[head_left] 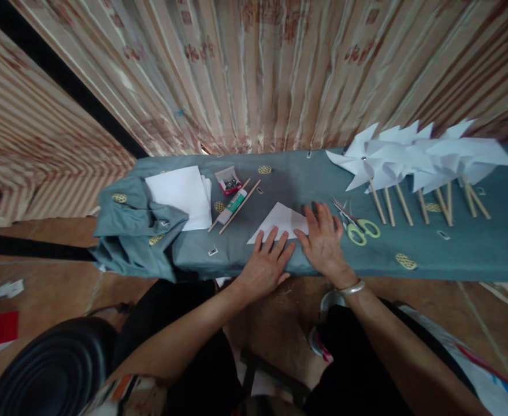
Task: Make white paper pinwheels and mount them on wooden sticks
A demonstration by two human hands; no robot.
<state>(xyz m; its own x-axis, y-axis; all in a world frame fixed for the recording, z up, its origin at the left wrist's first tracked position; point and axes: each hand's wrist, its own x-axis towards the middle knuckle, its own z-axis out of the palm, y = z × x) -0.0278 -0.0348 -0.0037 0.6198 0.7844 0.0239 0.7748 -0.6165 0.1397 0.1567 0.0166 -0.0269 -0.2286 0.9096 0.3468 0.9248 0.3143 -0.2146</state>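
A white sheet of paper (278, 218), folded into a triangle, lies on the cloth-covered table in front of me. My left hand (267, 263) rests with spread fingers along its near edge. On the right side of the paper, my right hand (323, 240) lies flat with its fingers apart, covering that corner. Just beyond my right hand are scissors (361, 229) with green handles, blades a little apart. To the left sit a glue stick (233, 206), two wooden sticks (241, 211) and a small red box (229, 182) of metal pins.
A stack of white paper (178, 196) lies on the left of the table (297, 173). Several paper pinwheels (427, 156) on wooden sticks overlap at the right. A striped curtain (254, 75) hangs behind. A black round stool (54, 370) stands at lower left.
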